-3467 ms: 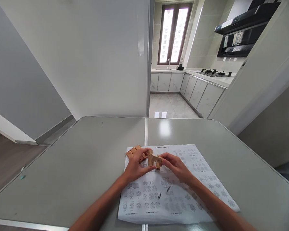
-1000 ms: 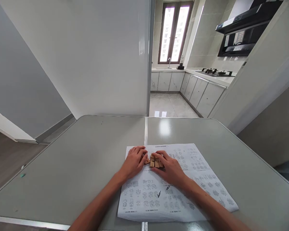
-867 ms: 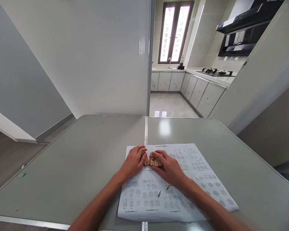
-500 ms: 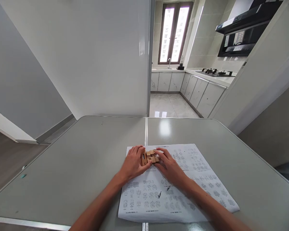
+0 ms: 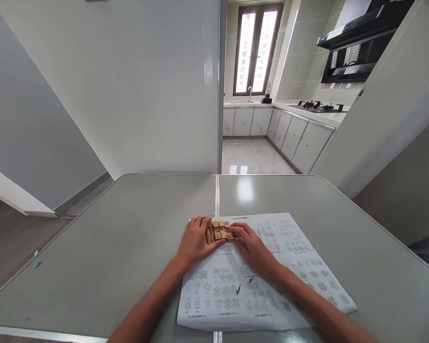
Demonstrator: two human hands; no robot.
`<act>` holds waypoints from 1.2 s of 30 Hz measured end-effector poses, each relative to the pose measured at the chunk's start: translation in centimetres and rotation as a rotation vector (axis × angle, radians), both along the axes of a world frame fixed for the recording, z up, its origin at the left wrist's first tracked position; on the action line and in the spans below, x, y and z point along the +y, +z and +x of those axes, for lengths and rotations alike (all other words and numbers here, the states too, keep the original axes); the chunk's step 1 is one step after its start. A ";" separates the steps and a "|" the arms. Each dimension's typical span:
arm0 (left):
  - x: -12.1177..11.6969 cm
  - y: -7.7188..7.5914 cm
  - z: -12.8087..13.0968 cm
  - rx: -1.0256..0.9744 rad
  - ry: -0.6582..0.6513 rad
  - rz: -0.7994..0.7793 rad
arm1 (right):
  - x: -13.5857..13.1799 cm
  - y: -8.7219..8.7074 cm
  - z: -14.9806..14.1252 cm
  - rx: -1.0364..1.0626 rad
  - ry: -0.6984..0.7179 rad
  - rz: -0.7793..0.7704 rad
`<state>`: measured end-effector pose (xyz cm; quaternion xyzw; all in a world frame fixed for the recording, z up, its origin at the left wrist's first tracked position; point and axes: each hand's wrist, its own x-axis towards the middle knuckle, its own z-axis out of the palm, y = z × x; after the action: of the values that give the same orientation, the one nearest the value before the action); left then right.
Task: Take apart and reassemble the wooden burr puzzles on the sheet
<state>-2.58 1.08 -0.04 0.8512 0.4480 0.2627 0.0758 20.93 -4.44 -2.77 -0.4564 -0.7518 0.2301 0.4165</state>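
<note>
A small cluster of wooden puzzle pieces (image 5: pixel 221 230), cut with notches and marked with dark digits, lies near the top edge of a printed sheet (image 5: pixel 214 300). My left hand (image 5: pixel 196 241) is wrapped round the left side, its fingers at the far end and its thumb along the near edge. A slotted piece marked 2 (image 5: pixel 210 234) sits against that hand. My right hand (image 5: pixel 249 243) comes in from the right, its fingertips touching the cluster's right side; its thumb is partly hidden. The sheet carries rows of small line diagrams and two dark tick marks.
The grey table (image 5: pixel 110 257) has a metal seam (image 5: pixel 217 195) down its middle. A small green bit (image 5: pixel 36 265) lies near its left edge. Beyond stand a white wall (image 5: pixel 146 95) and a kitchen with a stove (image 5: pixel 320 106).
The wooden pieces have turned flatter toward me, so more of their tops show. Both hands have shifted only slightly, and the view has moved a little.
</note>
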 end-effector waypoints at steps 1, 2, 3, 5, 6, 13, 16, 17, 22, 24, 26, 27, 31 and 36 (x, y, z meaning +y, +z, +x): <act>0.0 -0.1 0.0 0.002 0.005 0.003 | 0.0 0.0 0.0 -0.012 -0.029 -0.008; 0.0 -0.1 0.0 0.002 0.008 0.005 | -0.1 -0.1 0.0 -0.028 -0.067 -0.017; 0.1 -0.2 0.0 0.002 0.010 0.006 | -0.1 -0.1 0.1 -0.047 -0.104 -0.025; 0.1 -0.3 0.0 -0.001 0.016 0.004 | 0.0 -0.2 0.2 -0.086 -0.156 -0.044; 0.0 -0.3 0.0 -0.002 0.019 0.002 | 0.0 -0.2 0.3 -0.102 -0.166 -0.051; -0.1 0.0 0.1 0.001 -0.024 0.031 | 0.4 -0.5 0.4 -0.112 -0.092 0.017; -0.2 0.5 0.2 0.004 -0.071 0.029 | 0.5 -0.5 0.3 -0.120 -0.058 0.061; -0.3 0.6 0.3 0.006 -0.077 0.024 | 0.5 -0.5 0.2 -0.132 -0.055 0.070; -0.4 0.9 0.5 -0.014 -0.086 -0.013 | 0.5 -0.6 0.2 -0.218 -0.032 0.096; -0.4 0.9 0.5 -0.026 -0.087 -0.035 | 0.6 -0.7 0.2 -0.248 -0.016 0.100; -0.4 1.0 0.4 -0.027 -0.081 -0.058 | 0.6 -0.9 0.3 -0.273 -0.004 0.103; -0.4 1.0 0.4 -0.026 -0.076 -0.069 | 0.7 -1.0 0.4 -0.285 0.004 0.104; -0.4 0.9 0.4 -0.038 -0.041 -0.105 | 0.7 -1.1 0.5 -0.337 0.029 0.099; -0.2 0.7 0.4 -0.040 -0.009 -0.126 | 0.7 -1.2 0.6 -0.352 0.035 0.088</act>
<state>-2.17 0.85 0.70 0.8414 0.4580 0.2509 0.1393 21.50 -3.71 -3.99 -0.4578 -0.8304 0.1205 0.2939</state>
